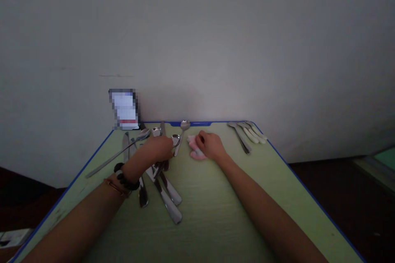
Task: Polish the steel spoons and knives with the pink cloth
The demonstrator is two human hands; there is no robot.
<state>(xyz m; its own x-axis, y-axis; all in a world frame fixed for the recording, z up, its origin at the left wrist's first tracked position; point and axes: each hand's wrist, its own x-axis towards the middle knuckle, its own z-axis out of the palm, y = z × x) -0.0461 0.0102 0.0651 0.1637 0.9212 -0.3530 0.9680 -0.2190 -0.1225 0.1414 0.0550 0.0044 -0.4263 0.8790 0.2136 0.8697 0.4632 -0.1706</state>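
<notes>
1. L hand [161, 148]: fingers bent down over the steel handles [169, 205], which cross in a pile; small spoon [176, 139] shows its bowl just beyond the fingertips. Cannot tell whether anything is gripped. Rec.: take one pc. only, near its end, and lift straight up so adj. pcs. don't drag.

2. R hand [212, 144]: fingers curled in, appears to have hold of the pink cloth [197, 153]. Cloth is bunched on the worktop [216, 213], far half, approx. ctr., R of small spoon. Rec.: firm, light pinch; leave loose cloth folds free for contact.

3. Edges/room, L to R: phone [125, 109] stands at far L corner; long-handled spoon [119, 152] slants near L edge, so limit L elbow sweep. Wall [197, 41] backs the far edge; no reach past it. Btwn cloth and dark spoons [240, 139] is usable width. Pale-handled cutlery [254, 134] sits by far R corner; avoid nudging it off.
</notes>
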